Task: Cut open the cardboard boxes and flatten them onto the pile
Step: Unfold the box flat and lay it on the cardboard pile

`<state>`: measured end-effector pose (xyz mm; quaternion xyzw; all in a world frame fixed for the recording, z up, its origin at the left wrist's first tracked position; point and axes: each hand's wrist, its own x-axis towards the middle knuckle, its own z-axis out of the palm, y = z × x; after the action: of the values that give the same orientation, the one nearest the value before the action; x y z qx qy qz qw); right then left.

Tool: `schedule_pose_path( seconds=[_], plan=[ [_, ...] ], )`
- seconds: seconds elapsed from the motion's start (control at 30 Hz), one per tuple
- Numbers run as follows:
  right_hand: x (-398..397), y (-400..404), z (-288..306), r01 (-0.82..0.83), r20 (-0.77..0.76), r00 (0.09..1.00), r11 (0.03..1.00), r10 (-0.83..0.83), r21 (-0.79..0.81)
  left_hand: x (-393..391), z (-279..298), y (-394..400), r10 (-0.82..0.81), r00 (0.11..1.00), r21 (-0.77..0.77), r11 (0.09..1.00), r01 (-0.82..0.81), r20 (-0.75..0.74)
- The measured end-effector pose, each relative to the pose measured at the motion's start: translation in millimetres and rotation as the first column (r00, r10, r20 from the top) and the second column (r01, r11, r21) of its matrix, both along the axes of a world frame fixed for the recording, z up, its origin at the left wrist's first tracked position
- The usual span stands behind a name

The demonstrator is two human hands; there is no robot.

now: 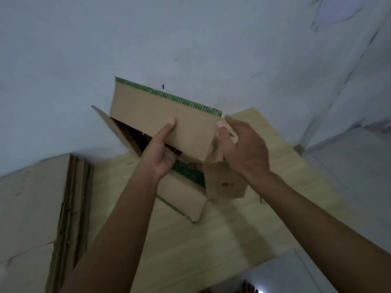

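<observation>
Cardboard box [167, 121] between both hands, left hand [163, 151] gripping its flap; right hand [241, 144] pinching its corner

Wooden table [243, 235] under box [182, 199], flattened pile [31, 208]

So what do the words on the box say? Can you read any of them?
No text here is clear enough to quote.
Green band on the cardboard box: red and white printing, too blurred to read.
Small dark mark on the box's side flap: too small to read.
Pile of flattened cardboard: no writing shows.
</observation>
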<state>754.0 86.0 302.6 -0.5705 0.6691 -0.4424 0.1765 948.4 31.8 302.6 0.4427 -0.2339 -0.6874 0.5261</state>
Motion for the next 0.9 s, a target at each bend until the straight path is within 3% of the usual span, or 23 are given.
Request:
schedule_pose_path(
  seconds=[0.1, 0.2, 0.27, 0.37, 0.43, 0.5, 0.57, 0.6, 0.67, 0.73, 0.8, 0.9],
  plan=[
    [6.4, 8.8, 4.5, -0.256, 0.070, 0.966, 0.961, 0.249, 0.108, 5.2, 3.9, 9.0, 0.043, 0.999, 0.043, 0.998, -0.043, 0.008],
    [24.4, 19.1, -10.9, -0.388, -0.216, 0.885, 0.910, 0.412, 0.148, 6.0, 10.5, 23.8, 0.032, 0.999, 0.084, 0.996, -0.035, 0.032],
    [34.1, 26.9, -23.1, -0.438, -0.329, 0.810, 0.874, 0.486, 0.212, -0.1, 18.4, 34.1, -0.008, 0.997, 0.122, 0.993, -0.002, 0.074],
    [44.1, 36.6, -36.8, -0.557, -0.310, 0.736, 0.799, 0.601, 0.226, -5.5, 26.4, 47.6, -0.095, 0.985, 0.153, 0.986, 0.073, 0.142],
    [44.3, 41.7, -44.8, -0.609, -0.226, 0.733, 0.767, 0.641, 0.201, -2.5, 25.2, 54.4, -0.126, 0.973, 0.170, 0.981, 0.094, 0.191],
    [42.0, 48.8, -59.1, -0.538, -0.070, 0.841, 0.843, 0.537, 0.005, 2.0, 22.2, 63.6, -0.147, 0.960, 0.172, 0.979, 0.107, 0.238],
    [37.5, 58.8, -66.5, -0.257, 0.179, 0.949, 0.966, 0.258, -0.032, 10.7, 18.7, 75.9, -0.126, 0.967, 0.127, 0.987, 0.100, 0.220],
    [35.9, 62.5, -69.4, -0.142, 0.267, 0.957, 0.986, 0.115, 0.085, 17.5, 15.8, 80.6, -0.109, 0.974, 0.104, 0.991, 0.090, 0.196],
    [36.2, 72.8, -70.3, -0.087, 0.273, 0.961, 0.896, -0.039, 0.435, 32.4, 9.3, 90.0, -0.068, 0.986, 0.075, 0.996, 0.057, 0.155],
    [44.1, 75.9, -73.6, -0.115, 0.308, 0.946, 0.784, -0.101, 0.610, 47.8, 1.0, 97.6, -0.040, 0.987, 0.074, 0.997, 0.029, 0.153],
    [56.5, 73.5, -75.2, -0.140, 0.437, 0.869, 0.731, -0.232, 0.667, 59.6, -1.0, 107.6, -0.007, 0.990, 0.074, 0.997, -0.003, 0.142],
    [76.4, 71.6, -75.3, -0.124, 0.608, 0.703, 0.778, -0.370, 0.616, 79.2, -5.5, 117.8, 0.041, 0.992, 0.089, 0.995, -0.051, 0.119]
  ],
)
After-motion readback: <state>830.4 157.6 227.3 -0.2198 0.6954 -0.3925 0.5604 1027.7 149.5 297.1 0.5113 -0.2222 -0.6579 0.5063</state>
